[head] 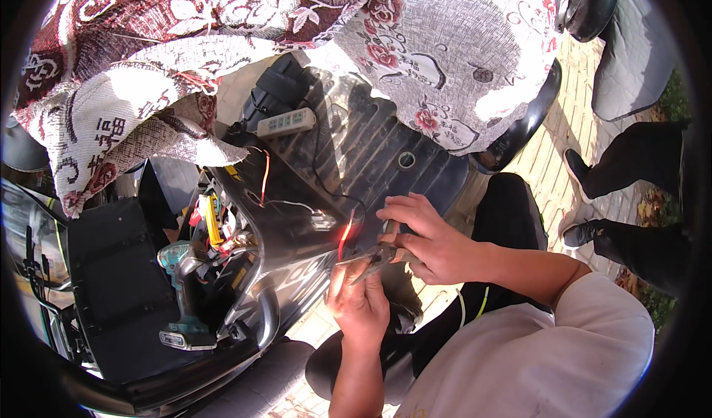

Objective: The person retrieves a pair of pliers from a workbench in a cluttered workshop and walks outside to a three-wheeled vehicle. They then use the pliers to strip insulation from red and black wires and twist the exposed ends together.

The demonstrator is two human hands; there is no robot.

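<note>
My right hand (431, 240) is closed around the handles of a pair of pliers (374, 259), whose jaws point left over my other hand. Between the fingers of my left hand (359, 301) is a short red wire (345, 234), its end standing up past the fingertips. The plier jaws lie close to the lower part of this wire; whether they touch it cannot be told. Just beyond, a thin black cable (320, 179) runs over the ribbed black floor mat. An orange-red wire (266, 176) and a pale connector (321, 220) lie by the black plastic panel to the left.
A teal cordless power tool (186, 301) rests beside an open compartment with wires and a yellow-handled tool (211, 220). A white power strip (286, 123) lies on the ribbed footboard (378, 151). Patterned fabric (445, 56) covers the seat. Another person's legs (634, 167) stand at right.
</note>
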